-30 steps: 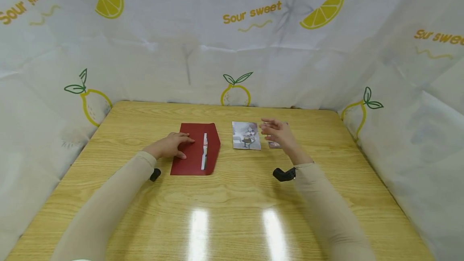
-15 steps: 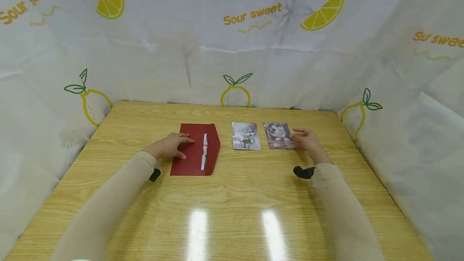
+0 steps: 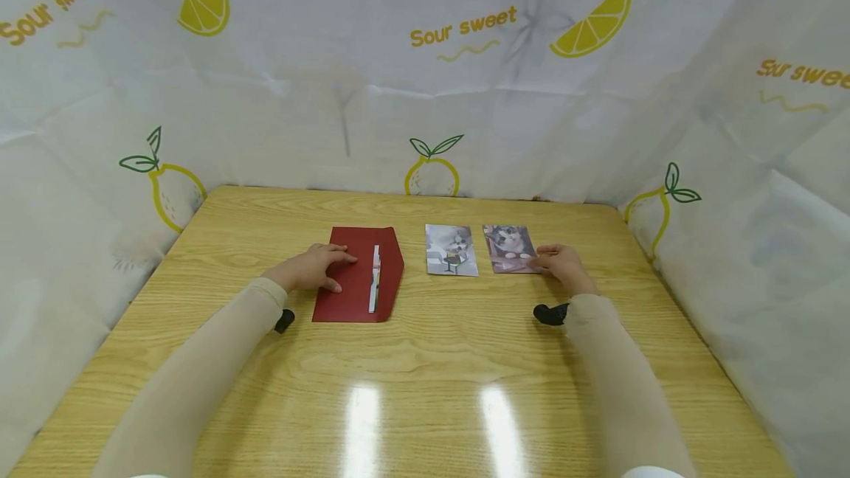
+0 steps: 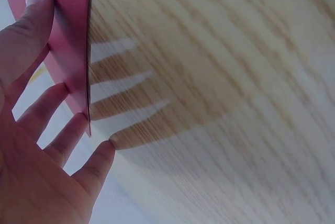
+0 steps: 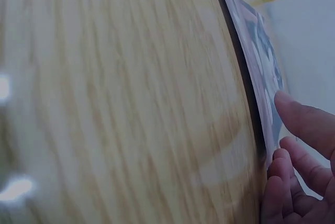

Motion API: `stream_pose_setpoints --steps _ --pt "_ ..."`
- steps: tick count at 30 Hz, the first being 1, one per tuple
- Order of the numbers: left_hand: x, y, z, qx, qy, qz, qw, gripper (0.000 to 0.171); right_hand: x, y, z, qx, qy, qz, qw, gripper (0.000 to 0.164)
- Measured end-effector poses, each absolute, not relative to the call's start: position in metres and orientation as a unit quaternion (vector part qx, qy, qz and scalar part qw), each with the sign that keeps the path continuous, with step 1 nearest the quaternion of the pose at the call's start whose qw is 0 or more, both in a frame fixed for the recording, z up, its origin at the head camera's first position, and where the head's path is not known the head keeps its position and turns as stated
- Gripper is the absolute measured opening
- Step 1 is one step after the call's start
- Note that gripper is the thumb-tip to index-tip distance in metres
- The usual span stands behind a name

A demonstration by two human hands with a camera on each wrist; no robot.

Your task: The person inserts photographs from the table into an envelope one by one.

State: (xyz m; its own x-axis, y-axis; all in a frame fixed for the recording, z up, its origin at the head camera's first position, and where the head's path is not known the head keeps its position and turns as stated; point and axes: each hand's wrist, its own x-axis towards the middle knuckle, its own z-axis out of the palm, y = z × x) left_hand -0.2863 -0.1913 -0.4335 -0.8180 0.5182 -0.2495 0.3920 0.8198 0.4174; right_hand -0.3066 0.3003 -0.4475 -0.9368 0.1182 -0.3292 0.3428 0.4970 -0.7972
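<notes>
A red envelope point(image 3: 346, 302) lies flat on the table, its pointed flap to the right. Through a narrow slit in it shows a white, patterned strip point(image 3: 375, 279). On its left half rests my left hand point(image 3: 311, 268), fingers spread; the left wrist view has the fingertips along the envelope's edge. To the right lie two picture cards: a pale one point(image 3: 451, 249) with a drawn glass, and one with a cat point(image 3: 510, 248). My right hand point(image 3: 562, 265) pinches the cat card at its lower right corner, thumb over its face in the right wrist view; a dark shadow runs beneath the card's edge.
The wooden table point(image 3: 425, 360) reflects two bright light streaks near the front. A white cloth point(image 3: 319, 65) printed with lemons hangs behind and at both sides. Black devices point(image 3: 550, 314) are worn at the wrists.
My right hand has moved right from above the cat card, uncovering it, and now takes its lower right corner. The left hand stays on the envelope.
</notes>
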Motion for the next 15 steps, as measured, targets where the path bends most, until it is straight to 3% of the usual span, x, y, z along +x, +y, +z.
stream_pose_setpoints --steps 8,15 --pt "-0.284 -0.19 -0.433 0.237 0.938 0.176 0.18 0.062 -0.308 0.289 -0.448 0.155 0.884 -0.434 0.081 0.054" --pt "-0.287 -0.191 -0.438 0.238 0.94 0.17 0.177 0.063 -0.305 0.284 -0.444 0.166 0.887 -0.422 0.085 0.05"
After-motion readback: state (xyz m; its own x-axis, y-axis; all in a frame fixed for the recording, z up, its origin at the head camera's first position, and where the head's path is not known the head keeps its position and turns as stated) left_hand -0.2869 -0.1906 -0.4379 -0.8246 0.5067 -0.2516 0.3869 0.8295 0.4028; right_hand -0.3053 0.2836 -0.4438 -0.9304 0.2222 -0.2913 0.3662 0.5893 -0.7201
